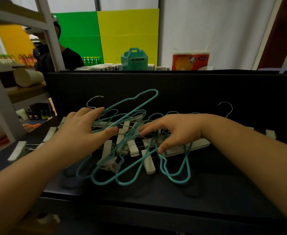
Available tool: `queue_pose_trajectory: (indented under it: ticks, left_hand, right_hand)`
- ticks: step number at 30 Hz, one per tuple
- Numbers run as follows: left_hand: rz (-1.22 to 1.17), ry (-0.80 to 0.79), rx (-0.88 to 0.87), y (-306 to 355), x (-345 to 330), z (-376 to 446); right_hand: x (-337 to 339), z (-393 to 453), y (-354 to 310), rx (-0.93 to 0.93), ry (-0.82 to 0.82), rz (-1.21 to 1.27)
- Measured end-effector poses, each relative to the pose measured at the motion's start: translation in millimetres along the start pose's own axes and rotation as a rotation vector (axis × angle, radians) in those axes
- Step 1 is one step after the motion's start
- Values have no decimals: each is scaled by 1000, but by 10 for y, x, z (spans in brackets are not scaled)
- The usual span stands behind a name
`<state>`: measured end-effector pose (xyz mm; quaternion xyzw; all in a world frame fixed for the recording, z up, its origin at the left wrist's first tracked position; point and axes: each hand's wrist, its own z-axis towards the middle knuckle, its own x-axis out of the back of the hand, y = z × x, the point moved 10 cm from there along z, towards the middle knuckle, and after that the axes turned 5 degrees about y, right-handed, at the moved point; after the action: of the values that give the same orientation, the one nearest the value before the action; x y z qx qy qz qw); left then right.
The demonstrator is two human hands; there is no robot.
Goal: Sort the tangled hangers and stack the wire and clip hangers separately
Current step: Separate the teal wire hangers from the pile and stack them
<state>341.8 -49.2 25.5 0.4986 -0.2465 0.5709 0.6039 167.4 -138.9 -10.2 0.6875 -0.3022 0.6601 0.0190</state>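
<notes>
Here, a person reaches with both bare hands into a knot of hangers heaped at the middle of a dark counter (pixel 224 175). The left hand (pixel 81 131) lies over the left side of the pile, fingers spread and nearly straight, its grip open and closing on nothing. The right hand (pixel 178 131) presses into the right side with fingers bent down among the loops; its thumb sits against a teal wire, but whether that grip has actually closed on one cannot be told.

The teal wire hangers (pixel 132 167) loop through and over the pale clip hangers (pixel 147 143), whose bars and clips show between the wires. More clip hangers (pixel 32 146) lie at the counter's left edge, and a silver hook (pixel 226 109) stands apart at the right.

By the look of it, sorting has barely begun: no separate stacks are visible. The next move likely calls for singling out one teal wire hanger, pinching it firmly and threading it free while the other hand steadies the pile.
</notes>
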Motion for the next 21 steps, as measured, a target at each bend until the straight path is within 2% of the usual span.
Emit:
queue_pose_trajectory:
  ticks: [9, 16, 21]
  left_hand:
    - [5, 1, 14, 18, -50, 84]
    - [21, -9, 21, 10, -69, 106]
    - [28, 3, 38, -41, -27, 139]
  right_hand:
    - [89, 284, 63, -55, -106, -180]
    - [83, 335, 81, 69, -95, -58]
    - [141, 235, 128, 92, -3, 66]
